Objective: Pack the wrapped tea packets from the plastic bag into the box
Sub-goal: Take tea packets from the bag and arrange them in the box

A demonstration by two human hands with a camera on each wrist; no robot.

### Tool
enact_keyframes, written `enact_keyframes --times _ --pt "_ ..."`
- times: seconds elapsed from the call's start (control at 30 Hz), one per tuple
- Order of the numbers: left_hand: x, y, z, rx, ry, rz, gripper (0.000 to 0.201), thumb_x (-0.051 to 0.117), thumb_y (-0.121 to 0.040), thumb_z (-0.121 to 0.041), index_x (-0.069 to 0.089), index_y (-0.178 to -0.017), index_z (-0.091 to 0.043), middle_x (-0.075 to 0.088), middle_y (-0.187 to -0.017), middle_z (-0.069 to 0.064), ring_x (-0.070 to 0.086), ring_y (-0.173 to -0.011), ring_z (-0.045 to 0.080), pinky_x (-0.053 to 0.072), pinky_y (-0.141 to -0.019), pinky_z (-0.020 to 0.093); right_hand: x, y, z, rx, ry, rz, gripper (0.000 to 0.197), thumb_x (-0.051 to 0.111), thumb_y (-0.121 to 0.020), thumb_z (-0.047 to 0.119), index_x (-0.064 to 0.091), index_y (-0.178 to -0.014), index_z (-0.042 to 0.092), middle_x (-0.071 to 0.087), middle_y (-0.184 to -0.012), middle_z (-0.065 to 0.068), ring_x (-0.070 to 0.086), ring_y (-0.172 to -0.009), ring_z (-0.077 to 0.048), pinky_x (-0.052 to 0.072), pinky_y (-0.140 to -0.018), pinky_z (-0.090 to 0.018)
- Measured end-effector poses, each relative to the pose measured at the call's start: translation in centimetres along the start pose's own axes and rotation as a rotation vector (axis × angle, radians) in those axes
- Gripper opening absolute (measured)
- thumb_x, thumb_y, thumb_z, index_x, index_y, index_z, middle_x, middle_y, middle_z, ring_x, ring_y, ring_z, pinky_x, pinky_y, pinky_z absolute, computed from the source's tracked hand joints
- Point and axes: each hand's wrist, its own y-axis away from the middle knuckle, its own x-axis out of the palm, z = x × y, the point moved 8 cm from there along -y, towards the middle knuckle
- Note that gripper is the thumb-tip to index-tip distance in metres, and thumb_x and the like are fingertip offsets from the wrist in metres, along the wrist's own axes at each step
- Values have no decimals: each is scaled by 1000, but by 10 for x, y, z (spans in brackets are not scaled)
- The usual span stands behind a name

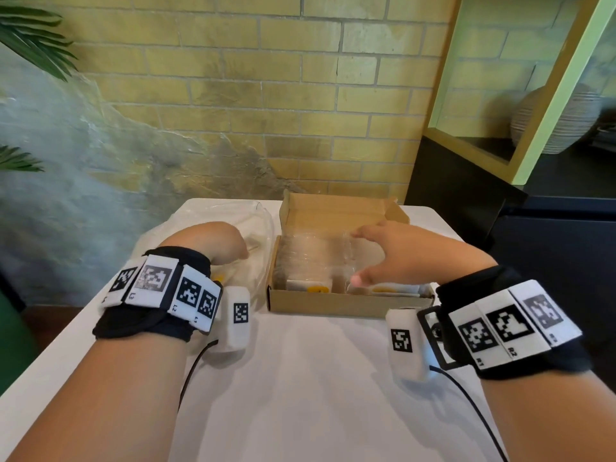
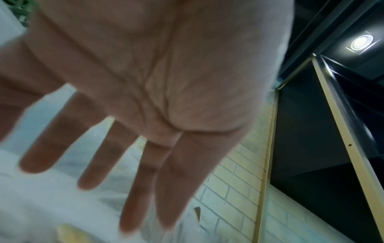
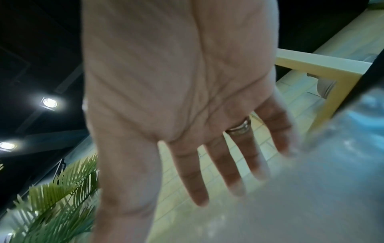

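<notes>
1. While most of the clear-wrapped tea packets (image 1: 330, 258) lay flat inside the open brown cardboard box (image 1: 333, 308), at least one more, with a bit of yellow on it, sat in the see-through plastic bag (image 1: 256, 221) just left of the box.
2. They looked light and thin. The shiny wrap looked slippery and crinkly, so I think it was best to pinch a packet by its edges, not squeeze the middle.
3. The right hand (image 1: 396, 255) hovered over the packets in the box. Its fingers (image 3: 193, 177) were straight and spread apart, and a ring (image 3: 239, 128) was on one of them. They held nothing. I could not tell if the tips touched the wrap.
4. The left hand (image 1: 213, 243) reached down over the plastic bag. Its fingers (image 2: 99, 157) were straight too, some spread and two pressed side by side, and they held nothing. A little yellow showed below them.
5. The box and the bag sat side by side at the far end of a white table (image 1: 300, 378).
6. Behind the table stood a yellow brick wall (image 1: 266, 78), with green palm leaves (image 1: 30, 38) on the left and a ribbed grey vase (image 1: 560, 121) on a dark shelf to the right.
</notes>
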Motion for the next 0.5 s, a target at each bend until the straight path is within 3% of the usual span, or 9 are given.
enact_keyframes --times 0.07,0.17,0.27,0.37,0.43,0.5 --pt "11 -8 6 -17 -22 85 38 53 -89 -37 60 -122 -20 54 -133 4 50 -118 26 38 -103 39 9 -1 -2 24 23 63 89 64 -74 59 18 -146 34 24 -152 3 33 -135 -24 32 -109 -42" --pt "16 -15 11 -24 -88 122 42 57 -84 -46 61 -121 -25 56 -130 2 52 -114 25 41 -100 40 8 3 -1 21 27 66 80 67 -79 45 24 -145 33 31 -149 5 38 -131 -21 37 -104 -35" --pt "13 0 8 -52 -82 123 43 57 -89 -39 57 -123 -12 54 -131 8 52 -111 26 40 -93 35 2 10 6 -15 35 58 64 69 -80 20 41 -137 30 47 -136 6 48 -109 -12 42 -83 -22" --pt "13 -3 10 -70 -79 110 38 52 -93 -36 57 -120 -10 53 -130 10 48 -101 24 37 -88 32 -3 7 12 -23 120 75 48 64 -82 6 54 -126 24 57 -124 3 54 -107 -15 42 -86 -24" --pt "13 -4 12 -80 -72 101 42 51 -93 -38 55 -124 -9 53 -132 11 50 -110 25 38 -91 33 -5 6 12 -17 154 91 39 61 -84 4 59 -119 21 60 -114 2 57 -101 -16 44 -82 -21" --pt "13 -5 14 -87 -73 104 47 52 -92 -41 52 -127 -9 51 -134 11 50 -118 27 38 -94 35 -11 6 11 -44 110 22 28 59 -84 2 67 -106 18 60 -91 9 56 -80 -8 39 -65 -11"
